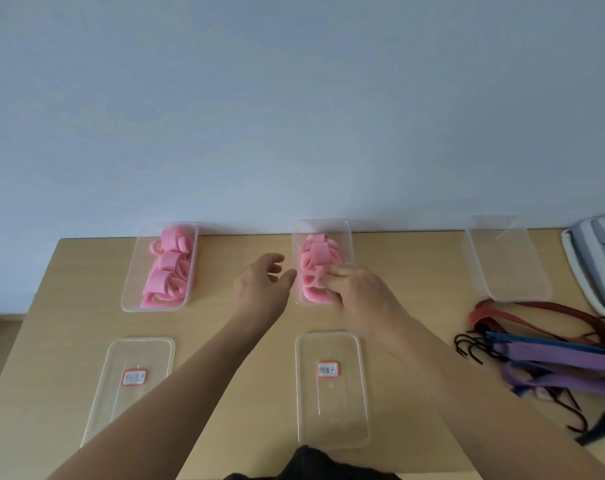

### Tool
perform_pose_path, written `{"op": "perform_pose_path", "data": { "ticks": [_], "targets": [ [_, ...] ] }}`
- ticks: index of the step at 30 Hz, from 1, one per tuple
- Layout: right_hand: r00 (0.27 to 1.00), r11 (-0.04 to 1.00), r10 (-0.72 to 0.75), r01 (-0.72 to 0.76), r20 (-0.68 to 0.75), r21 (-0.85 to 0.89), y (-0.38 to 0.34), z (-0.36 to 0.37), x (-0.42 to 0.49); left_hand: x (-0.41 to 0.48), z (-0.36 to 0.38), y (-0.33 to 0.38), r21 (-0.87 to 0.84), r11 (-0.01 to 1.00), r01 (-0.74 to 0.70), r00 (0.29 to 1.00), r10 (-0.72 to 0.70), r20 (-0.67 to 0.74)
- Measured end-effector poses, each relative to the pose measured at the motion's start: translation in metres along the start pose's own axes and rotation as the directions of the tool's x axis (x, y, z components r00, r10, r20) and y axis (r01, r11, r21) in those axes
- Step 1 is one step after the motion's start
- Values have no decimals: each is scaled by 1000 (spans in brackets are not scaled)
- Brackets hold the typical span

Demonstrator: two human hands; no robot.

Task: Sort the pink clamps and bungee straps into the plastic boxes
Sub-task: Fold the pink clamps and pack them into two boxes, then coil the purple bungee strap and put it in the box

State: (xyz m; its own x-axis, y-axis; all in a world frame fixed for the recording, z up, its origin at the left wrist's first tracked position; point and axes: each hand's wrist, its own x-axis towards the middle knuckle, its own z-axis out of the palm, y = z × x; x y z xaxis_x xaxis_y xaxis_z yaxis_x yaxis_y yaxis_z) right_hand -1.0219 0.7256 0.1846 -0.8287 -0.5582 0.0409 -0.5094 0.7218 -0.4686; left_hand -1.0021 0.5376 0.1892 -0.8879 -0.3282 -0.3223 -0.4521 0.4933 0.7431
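Fingers (334, 271) of the right hand (360, 292) curl down over the pink clamps (316, 258), closed on the near end of that pile. The pile lies in the middle box (347, 237), a clear plastic box at the middle of the far edge of the table (86, 289). Just left of this box the left hand (259, 282) hovers with its fingers (275, 259) apart and loosely bent, holding nothing; its thumb comes close to the box's left wall, though whether it touches is unclear.

Toward the far left corner a second clear box (131, 292) holds more pink clamps (167, 271), piled along its length. Toward the far right corner a third clear box (505, 258) stands with nothing in it. Just in front of it, along the right edge, the bungee straps (554, 351) lie loose on the table in a tangle of red, blue and purple bands with black hooks at their ends.

Two clear lids lie flat toward the near edge: the left lid (155, 348) in front of the second box, partly crossed by the left forearm, and the middle lid (330, 410) in front of the middle box. Each bears a small red-bordered label; the writing is too blurred to read. A white and grey bag (595, 265) sits at the far right corner
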Motion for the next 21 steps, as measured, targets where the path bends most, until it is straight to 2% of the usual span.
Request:
{"op": "perform_pose_path", "data": {
  "ticks": [3, 6, 11, 14, 17, 19, 21],
  "targets": [
    [996, 997, 68, -69, -49, -30, -16, -10, -29, -25, -11, 3, 58, 979, -196, 979, 199, -40],
    [978, 984, 176, -179, -113, -12, -31, -14, -74, -54, -10, 11, 69, 916, -395, 918, 396, -9],
    [907, 903, 419, -421, -41, -81, -34, -10, -183, -105, 29, 23, 125, 710, -693, 719, 666, 197],
    [832, 826, 554, -555, -38, -98, -25, -23, -245, -136, 58, 32, 85, 637, -766, 628, 712, 316],
    [755, 745, 647, -656, -109, -121, -3, -47, -295, -160, 90, 41, 68, 590, -805, 564, 724, 397],
    [709, 707, 686, -703, -163, -79, 19, -63, -318, -171, 111, 46, 67, 576, -814, 546, 722, 425],
    [699, 701, 694, -711, -170, -63, 48, -79, -330, -180, 131, 51, 87, 580, -810, 554, 708, 438]
  ]
}}
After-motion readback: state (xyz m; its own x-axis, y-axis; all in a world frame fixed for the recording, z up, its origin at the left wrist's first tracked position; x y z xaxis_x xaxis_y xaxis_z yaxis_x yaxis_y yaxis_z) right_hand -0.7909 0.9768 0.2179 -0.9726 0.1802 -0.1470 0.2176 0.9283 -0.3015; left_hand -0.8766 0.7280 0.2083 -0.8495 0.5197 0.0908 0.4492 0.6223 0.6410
